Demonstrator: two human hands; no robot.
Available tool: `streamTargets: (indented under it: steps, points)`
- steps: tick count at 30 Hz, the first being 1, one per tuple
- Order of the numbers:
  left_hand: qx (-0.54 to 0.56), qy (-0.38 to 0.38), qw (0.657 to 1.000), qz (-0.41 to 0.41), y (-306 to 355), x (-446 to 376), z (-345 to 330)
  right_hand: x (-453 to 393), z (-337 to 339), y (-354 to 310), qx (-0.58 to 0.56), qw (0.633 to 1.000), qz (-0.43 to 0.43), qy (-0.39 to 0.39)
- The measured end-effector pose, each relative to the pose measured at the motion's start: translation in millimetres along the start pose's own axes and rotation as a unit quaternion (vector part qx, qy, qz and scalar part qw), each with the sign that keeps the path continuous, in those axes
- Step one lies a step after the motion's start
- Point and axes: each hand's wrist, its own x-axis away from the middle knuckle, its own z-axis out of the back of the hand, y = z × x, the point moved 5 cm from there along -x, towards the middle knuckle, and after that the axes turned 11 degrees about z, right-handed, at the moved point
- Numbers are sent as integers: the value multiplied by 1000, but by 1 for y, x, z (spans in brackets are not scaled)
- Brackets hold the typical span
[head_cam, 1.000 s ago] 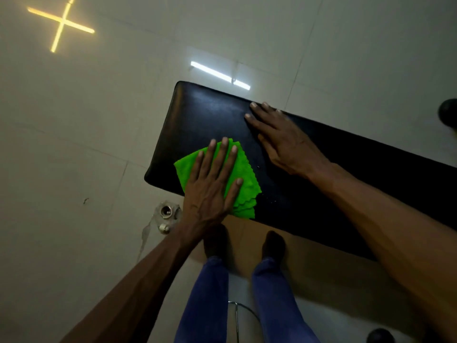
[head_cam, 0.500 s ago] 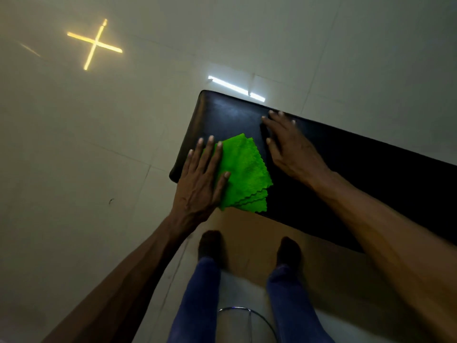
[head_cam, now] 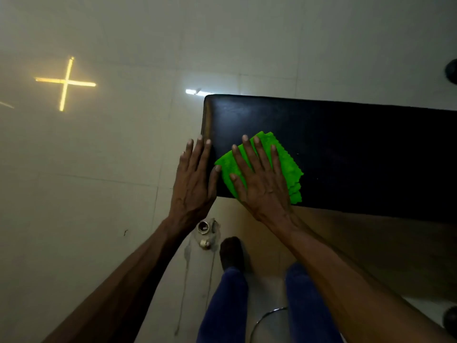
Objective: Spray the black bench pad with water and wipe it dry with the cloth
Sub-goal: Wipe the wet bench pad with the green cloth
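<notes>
Pale tiled floor with grout lines. Yellow cross-shaped light reflection at ten o'clock. White strip reflection near eleven o'clock of centre. Brass drain fittings at six o'clock, wet streak below. Blue trouser legs, dark sock. Chrome ring at bottom.

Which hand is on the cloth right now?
The right hand: it lies flat with spread fingers on the green cloth on the bench pad. The left hand sits at the pad's end edge, off the cloth.
</notes>
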Motion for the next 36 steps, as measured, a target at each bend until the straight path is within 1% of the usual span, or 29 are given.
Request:
streamTargets:
  steps: [2, 4, 6, 9, 11, 12, 13, 15, 17, 18, 20, 22, 24, 25, 26, 28, 30, 31, 34, 36]
  points:
    - [-13, -6, 999, -30, 8, -6, -1, 20, 0, 8, 17, 1000, -3, -13]
    - [-18, -17, 997, -68, 24, -12, -6, 50, 10, 33, 45, 998, -37, -20]
    - [-28, -21, 995, -96, 40, -19, -14, 70, 23, 65, 51, 995, -80, -18]
    - [-65, -28, 989, -126, 56, -25, -31, 54, 31, 91, 44, 988, -146, 1]
    - [-120, -16, 983, -137, 58, -25, -44, 31, 24, 85, 44, 982, -184, 29]
    - [-142, -4, 980, -139, 56, -25, -49, 24, 21, 79, 43, 980, -189, 41]
    - [-154, 4, 978, -138, 55, -25, -52, 24, 17, 72, 42, 982, -179, 39]
    - [-161, 9, 977, -139, 54, -24, -53, 41, 13, 63, 42, 992, -119, 7]
    - [-167, 8, 976, -141, 55, -24, -51, 68, 21, 72, 43, 997, -67, -22]
    - [-165, 5, 976, -141, 56, -25, -50, 82, 27, 82, 46, 996, -65, -34]
    - [-166, 1, 977, -137, 56, -23, -50, 96, 38, 110, 49, 992, -109, -36]
    - [-170, 6, 976, -134, 57, -23, -53, 85, 47, 133, 43, 983, -178, -16]
    - [-174, 19, 976, -131, 56, -24, -55, 54, 46, 135, 45, 971, -236, 11]
    - [-178, 25, 975, -130, 56, -24, -56, 37, 43, 126, 45, 968, -245, 22]
    - [-182, 26, 974, -131, 56, -24, -56, 25, 37, 114, 37, 971, -232, 32]
    - [-186, 21, 973, -136, 57, -24, -55, 21, 23, 86, 24, 986, -159, 45]
    - [-183, 13, 974, -135, 59, -23, -53, 41, 16, 68, 19, 995, -89, 37]
    - [-175, 7, 976, -128, 61, -22, -52, 55, 16, 69, 23, 997, -68, 28]
    - [-139, 1, 984, -111, 72, -26, -47, 89, 27, 100, 44, 998, -52, 1]
    - [-130, -2, 983, -128, 86, -29, -52, 93, 37, 132, 52, 995, -84, 4]
